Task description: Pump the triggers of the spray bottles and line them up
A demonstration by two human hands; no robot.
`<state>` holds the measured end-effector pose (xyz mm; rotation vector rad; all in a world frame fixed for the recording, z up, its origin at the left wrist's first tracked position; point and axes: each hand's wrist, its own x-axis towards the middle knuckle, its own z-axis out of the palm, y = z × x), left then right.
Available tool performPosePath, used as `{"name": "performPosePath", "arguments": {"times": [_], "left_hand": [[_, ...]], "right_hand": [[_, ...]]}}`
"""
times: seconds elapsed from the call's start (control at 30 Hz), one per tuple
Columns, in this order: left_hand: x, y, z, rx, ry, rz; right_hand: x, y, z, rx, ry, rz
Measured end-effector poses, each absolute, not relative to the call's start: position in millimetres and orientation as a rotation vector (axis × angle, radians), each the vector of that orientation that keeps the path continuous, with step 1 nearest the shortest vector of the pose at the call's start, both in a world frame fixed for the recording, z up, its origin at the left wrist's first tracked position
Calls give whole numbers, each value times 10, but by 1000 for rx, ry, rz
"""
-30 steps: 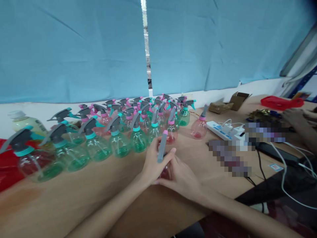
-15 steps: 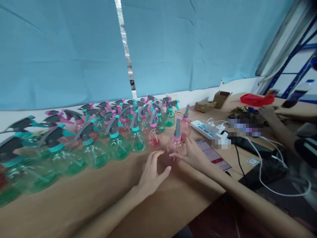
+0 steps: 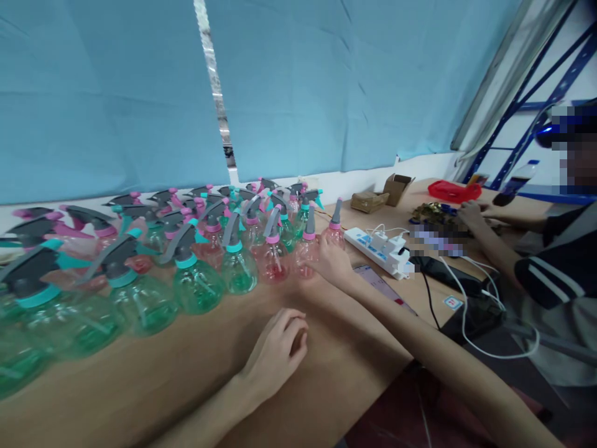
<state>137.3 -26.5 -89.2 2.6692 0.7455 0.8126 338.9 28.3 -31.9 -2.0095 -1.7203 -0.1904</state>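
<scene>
My left hand (image 3: 280, 348) is over the bare wood in front of the bottles, its fingers curled in towards the thumb and nothing between them. At the right end of the front row, my right hand (image 3: 332, 260) is round the right side of a pink spray bottle (image 3: 305, 256), which stands upright. Another pink bottle (image 3: 336, 231) is just behind that hand. To the left stand a pink bottle with red liquid (image 3: 274, 258), a green bottle (image 3: 239, 267) and several more with grey triggers.
A white power strip (image 3: 375, 249), a phone (image 3: 380, 286) and cables lie to the right on the table (image 3: 326, 367). Behind are brown cardboard boxes (image 3: 396, 188) and a red tray (image 3: 452, 191). Another person's hands (image 3: 471, 213) are at a dark pile (image 3: 433, 214).
The pink bottle and my right hand have moved left, up against the front row. My left hand has drawn back, and its spread fingers have curled. The view has turned right.
</scene>
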Motion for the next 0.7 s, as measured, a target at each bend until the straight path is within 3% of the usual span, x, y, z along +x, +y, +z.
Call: {"name": "performPosePath", "arguments": {"times": [0.33,0.7], "left_hand": [[1400,-245,-947,2898,864,672],[1412,-235,-919,2938,862,630]], "right_hand": [[3307,425,-316,-2068,-1723,-250],[3960,98,-454,-1759,-1425,-179]]}}
